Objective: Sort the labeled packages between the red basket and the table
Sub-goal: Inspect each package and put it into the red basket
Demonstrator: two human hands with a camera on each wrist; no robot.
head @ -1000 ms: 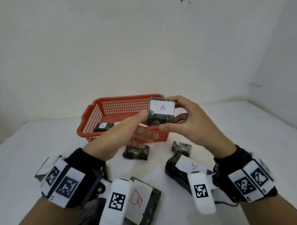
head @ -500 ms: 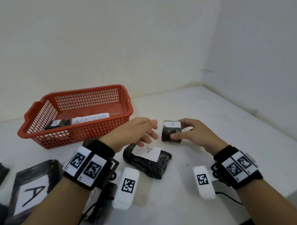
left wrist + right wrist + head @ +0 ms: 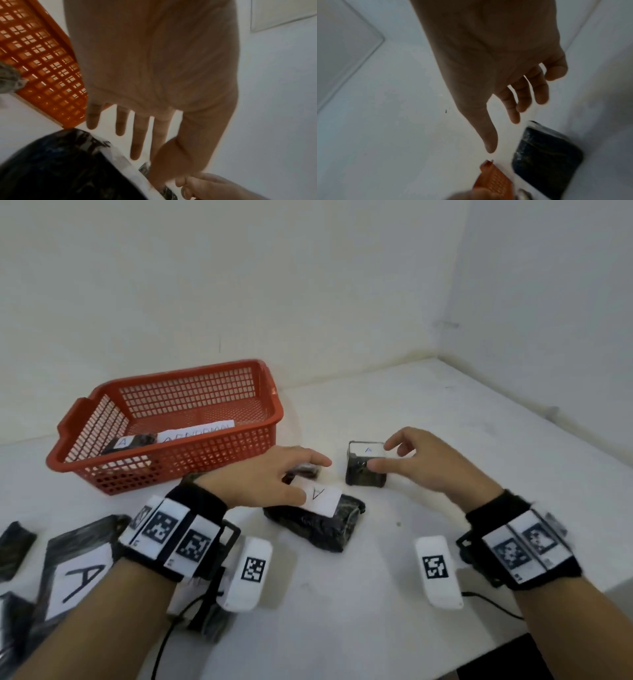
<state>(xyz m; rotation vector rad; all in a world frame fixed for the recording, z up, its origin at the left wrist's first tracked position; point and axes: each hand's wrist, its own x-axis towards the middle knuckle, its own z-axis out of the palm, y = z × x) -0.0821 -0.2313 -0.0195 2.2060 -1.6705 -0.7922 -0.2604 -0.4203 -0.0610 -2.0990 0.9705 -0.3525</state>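
The red basket (image 3: 164, 433) stands on the white table at the left. A small dark cube package labelled A (image 3: 364, 470) sits on the table to the basket's right. My right hand (image 3: 380, 455) hovers just over it with fingers spread. In the right wrist view the right hand (image 3: 503, 135) is clear of the cube package (image 3: 547, 155). My left hand (image 3: 313, 479) reaches flat over a larger black package labelled A (image 3: 315, 518), holding nothing. The left wrist view shows its straight fingers (image 3: 135, 142) above that package (image 3: 60, 169).
Inside the basket lie a small package labelled A (image 3: 126, 443) and a paper strip (image 3: 195, 431). A big flat package marked A (image 3: 75, 577) and other dark packages (image 3: 13, 546) sit front left. The table edge (image 3: 582, 607) runs close on the right.
The cube package was held up by both hands in front of the basket, then the right hand set it on the table and let go. The left hand moved over the larger package.
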